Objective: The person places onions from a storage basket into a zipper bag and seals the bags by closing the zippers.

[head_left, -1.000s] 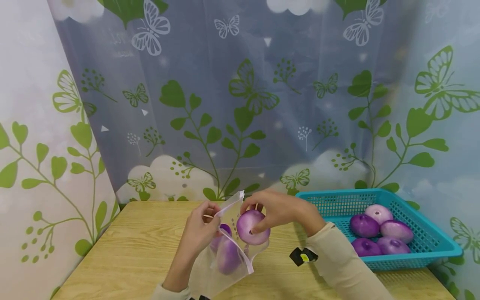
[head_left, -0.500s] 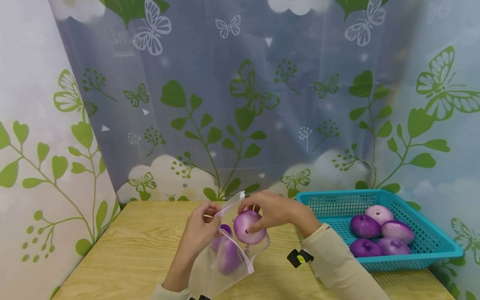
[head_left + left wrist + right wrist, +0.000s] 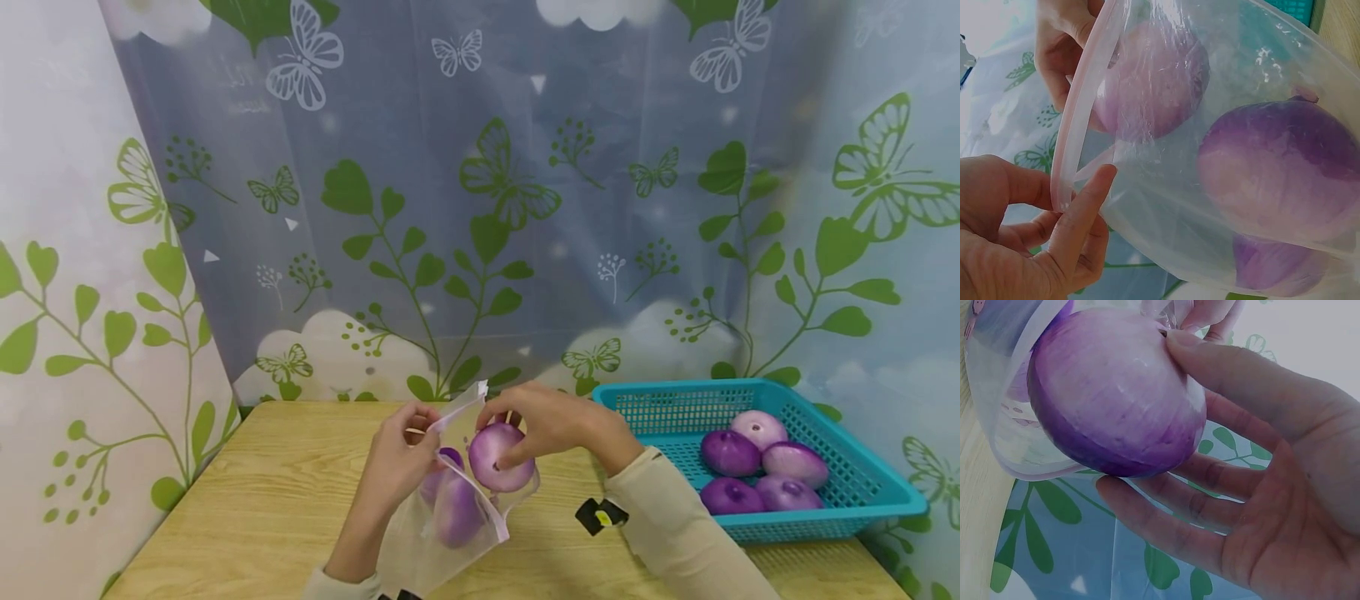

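My left hand point(image 3: 401, 454) pinches the rim of a clear zip bag point(image 3: 427, 550) with a pinkish zip edge, and the bag's mouth gapes. Inside the bag lie two purple onions; the larger onion point(image 3: 1279, 169) shows plainly in the left wrist view, the other onion point(image 3: 1279, 265) partly below it. My right hand point(image 3: 555, 421) grips another purple onion point(image 3: 1116, 394) at the bag's mouth, thumb on its top and fingers beneath. In the left wrist view this onion appears behind the clear plastic, near the zip edge.
To the right stands a turquoise plastic basket point(image 3: 892, 492) holding several purple onions point(image 3: 791, 462). A wooden table point(image 3: 277, 492) bears everything, and a curtain point(image 3: 585, 250) printed with leaves and butterflies hangs behind it.
My right hand has shifted slightly left with the onion, toward the bag's mouth, then stayed nearly still. The left hand and the bag have hardly moved.
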A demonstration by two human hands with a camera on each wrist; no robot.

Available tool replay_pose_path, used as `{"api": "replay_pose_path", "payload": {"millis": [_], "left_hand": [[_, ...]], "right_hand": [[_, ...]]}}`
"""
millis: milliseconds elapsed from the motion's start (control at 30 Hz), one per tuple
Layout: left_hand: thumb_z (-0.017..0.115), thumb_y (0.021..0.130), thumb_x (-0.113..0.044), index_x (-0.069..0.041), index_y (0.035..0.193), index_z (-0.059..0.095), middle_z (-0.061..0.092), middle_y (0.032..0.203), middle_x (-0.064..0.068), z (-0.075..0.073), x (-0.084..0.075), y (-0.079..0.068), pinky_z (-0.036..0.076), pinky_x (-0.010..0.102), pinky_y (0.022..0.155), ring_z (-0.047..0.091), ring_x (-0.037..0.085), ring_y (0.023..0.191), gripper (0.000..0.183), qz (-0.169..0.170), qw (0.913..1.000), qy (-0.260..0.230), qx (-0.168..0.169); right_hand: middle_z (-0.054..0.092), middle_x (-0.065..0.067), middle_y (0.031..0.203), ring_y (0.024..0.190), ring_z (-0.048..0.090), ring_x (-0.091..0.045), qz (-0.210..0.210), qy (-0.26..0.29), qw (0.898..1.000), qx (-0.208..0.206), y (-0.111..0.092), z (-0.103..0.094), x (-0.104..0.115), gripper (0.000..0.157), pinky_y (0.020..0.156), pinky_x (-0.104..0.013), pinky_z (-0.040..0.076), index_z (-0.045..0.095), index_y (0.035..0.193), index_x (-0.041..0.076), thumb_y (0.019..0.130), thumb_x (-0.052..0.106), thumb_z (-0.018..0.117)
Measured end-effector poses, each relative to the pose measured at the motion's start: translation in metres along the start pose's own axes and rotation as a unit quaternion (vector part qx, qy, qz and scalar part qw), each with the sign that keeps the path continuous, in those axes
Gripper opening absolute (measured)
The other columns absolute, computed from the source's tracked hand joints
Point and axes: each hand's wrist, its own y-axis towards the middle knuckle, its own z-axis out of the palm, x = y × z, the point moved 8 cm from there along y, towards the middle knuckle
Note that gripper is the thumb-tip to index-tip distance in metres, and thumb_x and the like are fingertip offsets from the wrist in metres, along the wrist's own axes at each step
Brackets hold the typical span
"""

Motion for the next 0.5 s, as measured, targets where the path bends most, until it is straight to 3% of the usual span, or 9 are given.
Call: {"api": "replay_pose_path", "payload": {"millis": [167,500], "left_hand": [[0.06,0.096,0.0,0.0,0.108,0.063,0.065,0.102,0.019,-0.001,-0.0005,-0.0002,0.067,0.028,0.063,0.065,0.019,0.079,0.012,0.0,1.0,-0.001,-0.004],[0.061,0.098,0.0,0.001,0.108,0.064,0.064,0.104,0.018,-0.0015,-0.0025,-0.0016,0.067,0.028,0.065,0.066,0.024,0.085,0.01,0.001,1.0,-0.001,0.0]], "right_hand": [[0.072,0.001,0.113,0.098,0.065,-0.015,-0.001,-0.001,1.0,0.001,-0.0007,-0.0013,0.0008,0.038,0.08,-0.019,0.057,0.072,0.119,0.016,0.084,0.024,0.086],[0.072,-0.001,0.117,0.104,0.069,-0.023,0.007,-0.007,1.0,0.009,-0.0022,-0.0024,0.0019,0.038,0.085,-0.023,0.059,0.071,0.121,0.015,0.086,0.02,0.084]]}}
